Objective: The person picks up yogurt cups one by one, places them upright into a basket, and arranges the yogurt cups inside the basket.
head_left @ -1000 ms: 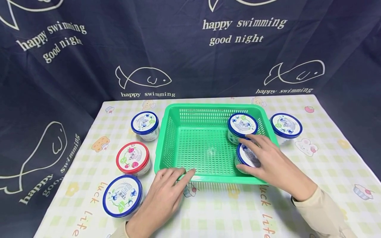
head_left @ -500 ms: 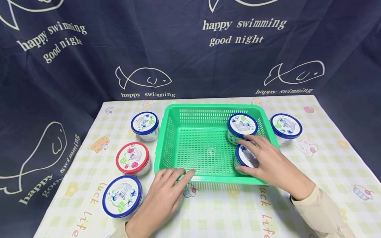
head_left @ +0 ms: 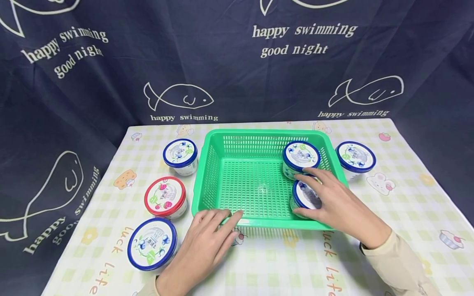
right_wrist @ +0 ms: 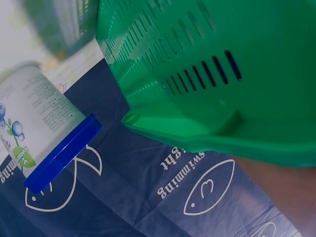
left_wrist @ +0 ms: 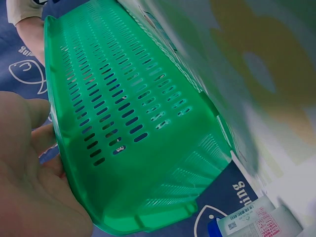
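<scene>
One round, blue-rimmed tub (head_left: pixel 306 197) sits in the green basket (head_left: pixel 266 132), held by the curved, partly spread fingers of the right hand (head_left: pixel 335 201); a second tub (head_left: pixel 301 155) stands just beyond them. Left of those fingers, perforated plastic floor (head_left: pixel 252 187) stretches open. The left hand (head_left: pixel 207 236) grips the smooth near rim (head_left: pixel 281 223) (fingers over, thumb outside).

Green basket (head_left: pixel 274 223), green-and-white checked tablecloth (head_left: pixel 274 267)
</scene>
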Action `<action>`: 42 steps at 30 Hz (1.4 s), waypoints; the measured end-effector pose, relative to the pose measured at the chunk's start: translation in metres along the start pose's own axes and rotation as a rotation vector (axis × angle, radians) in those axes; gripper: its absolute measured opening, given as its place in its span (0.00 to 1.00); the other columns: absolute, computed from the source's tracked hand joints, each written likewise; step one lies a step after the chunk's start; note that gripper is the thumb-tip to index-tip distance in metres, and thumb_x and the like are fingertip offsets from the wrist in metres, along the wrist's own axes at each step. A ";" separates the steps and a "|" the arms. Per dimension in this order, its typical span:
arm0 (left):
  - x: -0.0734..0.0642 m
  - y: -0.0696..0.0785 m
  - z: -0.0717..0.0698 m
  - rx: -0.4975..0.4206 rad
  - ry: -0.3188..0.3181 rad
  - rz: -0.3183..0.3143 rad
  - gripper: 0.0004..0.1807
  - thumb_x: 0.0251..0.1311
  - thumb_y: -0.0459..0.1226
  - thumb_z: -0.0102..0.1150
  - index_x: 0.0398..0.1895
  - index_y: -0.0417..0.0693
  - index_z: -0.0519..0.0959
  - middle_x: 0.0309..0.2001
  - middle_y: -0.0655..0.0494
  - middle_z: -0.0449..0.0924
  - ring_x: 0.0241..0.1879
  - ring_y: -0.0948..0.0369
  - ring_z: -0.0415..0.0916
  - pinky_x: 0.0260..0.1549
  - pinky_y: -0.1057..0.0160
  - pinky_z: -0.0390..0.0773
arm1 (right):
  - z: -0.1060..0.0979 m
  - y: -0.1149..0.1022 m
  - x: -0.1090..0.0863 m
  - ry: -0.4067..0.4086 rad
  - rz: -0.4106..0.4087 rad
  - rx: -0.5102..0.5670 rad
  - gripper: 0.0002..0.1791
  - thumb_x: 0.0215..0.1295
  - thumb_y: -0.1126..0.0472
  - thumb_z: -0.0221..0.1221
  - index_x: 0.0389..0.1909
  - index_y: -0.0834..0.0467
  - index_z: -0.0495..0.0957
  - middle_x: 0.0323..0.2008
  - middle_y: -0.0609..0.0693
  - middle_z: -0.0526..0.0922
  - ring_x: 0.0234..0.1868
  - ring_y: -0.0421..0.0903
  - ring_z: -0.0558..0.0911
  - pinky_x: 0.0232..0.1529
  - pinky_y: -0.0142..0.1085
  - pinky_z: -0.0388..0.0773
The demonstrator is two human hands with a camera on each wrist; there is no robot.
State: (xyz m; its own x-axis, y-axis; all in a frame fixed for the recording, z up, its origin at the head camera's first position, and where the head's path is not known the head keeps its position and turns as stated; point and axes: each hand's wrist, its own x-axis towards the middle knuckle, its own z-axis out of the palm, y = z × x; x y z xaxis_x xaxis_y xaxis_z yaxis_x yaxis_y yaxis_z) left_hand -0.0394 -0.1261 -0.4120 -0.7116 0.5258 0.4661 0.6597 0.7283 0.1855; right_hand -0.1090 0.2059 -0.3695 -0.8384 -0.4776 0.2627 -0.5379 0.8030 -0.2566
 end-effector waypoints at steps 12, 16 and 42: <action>0.002 0.001 -0.001 -0.002 -0.008 0.007 0.27 0.68 0.47 0.57 0.70 0.58 0.70 0.52 0.60 0.77 0.54 0.61 0.73 0.55 0.55 0.66 | 0.000 0.001 0.000 0.008 -0.017 -0.010 0.46 0.44 0.38 0.76 0.63 0.56 0.75 0.65 0.59 0.70 0.65 0.60 0.69 0.61 0.59 0.69; 0.001 0.001 -0.001 -0.006 -0.011 0.002 0.26 0.69 0.47 0.56 0.70 0.58 0.71 0.52 0.59 0.77 0.54 0.60 0.73 0.54 0.55 0.66 | -0.001 0.001 -0.001 0.001 -0.020 -0.002 0.46 0.45 0.37 0.75 0.63 0.56 0.75 0.65 0.58 0.70 0.65 0.60 0.69 0.61 0.58 0.68; 0.000 -0.001 -0.002 0.007 -0.013 0.017 0.26 0.67 0.37 0.46 0.69 0.56 0.71 0.52 0.58 0.77 0.54 0.59 0.73 0.54 0.54 0.65 | -0.018 0.002 -0.004 0.054 -0.080 0.015 0.40 0.52 0.41 0.72 0.63 0.57 0.75 0.65 0.59 0.70 0.67 0.59 0.67 0.61 0.58 0.67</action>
State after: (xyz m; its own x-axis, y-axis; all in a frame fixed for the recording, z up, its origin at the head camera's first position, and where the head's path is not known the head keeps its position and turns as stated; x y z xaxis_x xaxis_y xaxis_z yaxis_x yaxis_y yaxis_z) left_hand -0.0391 -0.1277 -0.4106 -0.7036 0.5433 0.4581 0.6696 0.7226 0.1716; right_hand -0.1046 0.2160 -0.3539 -0.7870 -0.5199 0.3322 -0.6045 0.7574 -0.2468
